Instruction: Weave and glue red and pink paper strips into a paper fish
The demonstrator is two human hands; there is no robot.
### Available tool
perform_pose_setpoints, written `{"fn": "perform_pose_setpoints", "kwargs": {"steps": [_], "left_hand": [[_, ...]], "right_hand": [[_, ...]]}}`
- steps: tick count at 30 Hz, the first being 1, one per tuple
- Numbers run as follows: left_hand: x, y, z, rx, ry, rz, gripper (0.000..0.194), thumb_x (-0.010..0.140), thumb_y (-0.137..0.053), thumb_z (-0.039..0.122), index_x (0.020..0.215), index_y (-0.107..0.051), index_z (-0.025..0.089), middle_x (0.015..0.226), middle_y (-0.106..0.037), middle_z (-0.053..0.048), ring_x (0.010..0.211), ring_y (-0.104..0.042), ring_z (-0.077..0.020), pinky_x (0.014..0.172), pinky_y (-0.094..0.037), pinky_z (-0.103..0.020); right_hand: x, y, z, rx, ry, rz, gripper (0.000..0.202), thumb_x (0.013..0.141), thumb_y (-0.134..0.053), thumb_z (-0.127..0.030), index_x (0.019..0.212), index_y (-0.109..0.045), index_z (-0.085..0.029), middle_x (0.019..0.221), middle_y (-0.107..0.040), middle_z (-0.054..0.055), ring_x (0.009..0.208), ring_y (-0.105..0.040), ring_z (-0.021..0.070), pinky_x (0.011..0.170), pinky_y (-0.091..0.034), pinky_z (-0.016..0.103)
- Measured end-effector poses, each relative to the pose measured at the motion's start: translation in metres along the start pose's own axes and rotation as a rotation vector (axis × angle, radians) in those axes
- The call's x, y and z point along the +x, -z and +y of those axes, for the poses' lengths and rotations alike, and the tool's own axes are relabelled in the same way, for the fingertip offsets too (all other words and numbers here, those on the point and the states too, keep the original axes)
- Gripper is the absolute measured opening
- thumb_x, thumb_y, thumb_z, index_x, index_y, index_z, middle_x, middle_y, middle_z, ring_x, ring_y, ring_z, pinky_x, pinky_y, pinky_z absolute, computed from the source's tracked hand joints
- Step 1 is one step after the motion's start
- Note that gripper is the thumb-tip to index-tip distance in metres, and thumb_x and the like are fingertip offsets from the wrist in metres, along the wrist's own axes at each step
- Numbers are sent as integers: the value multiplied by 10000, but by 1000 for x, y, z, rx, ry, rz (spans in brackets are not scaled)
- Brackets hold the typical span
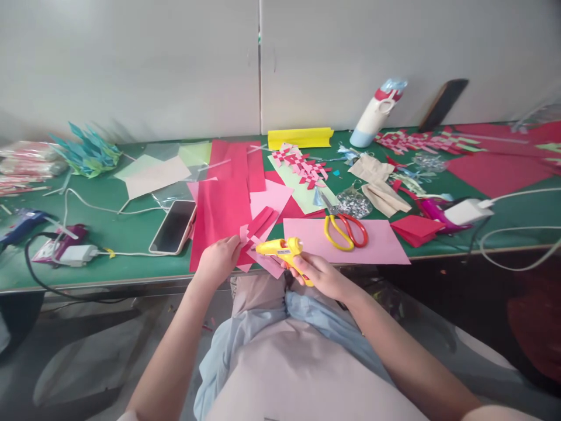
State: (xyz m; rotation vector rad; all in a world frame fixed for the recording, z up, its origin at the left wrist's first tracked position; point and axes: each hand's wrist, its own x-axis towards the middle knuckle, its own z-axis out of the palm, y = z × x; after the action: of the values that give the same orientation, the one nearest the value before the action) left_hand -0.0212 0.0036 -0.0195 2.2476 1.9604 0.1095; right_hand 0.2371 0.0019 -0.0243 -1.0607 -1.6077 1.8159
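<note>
Right hand (313, 272): wrapped round the glue gun (280, 248), just below centre
Left hand (220, 256): pinching strips (262, 221) beside the nozzle (259, 248)
Scissors (344, 233): right of centre, handles on paper (302, 238)

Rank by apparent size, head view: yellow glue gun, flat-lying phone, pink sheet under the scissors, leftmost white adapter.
1. Pink sheet
2. Phone and yellow glue gun: too close to rank; the gun is likely nearer the camera
3. White adapter
</note>
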Motion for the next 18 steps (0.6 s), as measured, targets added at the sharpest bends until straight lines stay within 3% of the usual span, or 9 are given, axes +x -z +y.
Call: {"fn": "perform_pose_setpoints", "kwargs": {"steps": [9,18], "left_hand": [[1,-8,-7,-30,4,21,303,987,-338,327,1058,-612,218,986,-717,-68,850,-677,-191,597,-406,-237],[4,-4,-9,-23,17,-17,321,985,-334,334,1096,-612,218,985,-721,-69,833,-674,-189,576,-390,-239]], "right_hand": [[23,-10,10,-221,2,24,488,951,-370,-607,866,-555,-163,710,-524,-6,600,-485,114,580,-387,249],[22,-12,-5,-394,-25,40,483,959,-312,-615,820,-495,-191,638,-495,-24,584,-511,136,563,-383,255]]}}
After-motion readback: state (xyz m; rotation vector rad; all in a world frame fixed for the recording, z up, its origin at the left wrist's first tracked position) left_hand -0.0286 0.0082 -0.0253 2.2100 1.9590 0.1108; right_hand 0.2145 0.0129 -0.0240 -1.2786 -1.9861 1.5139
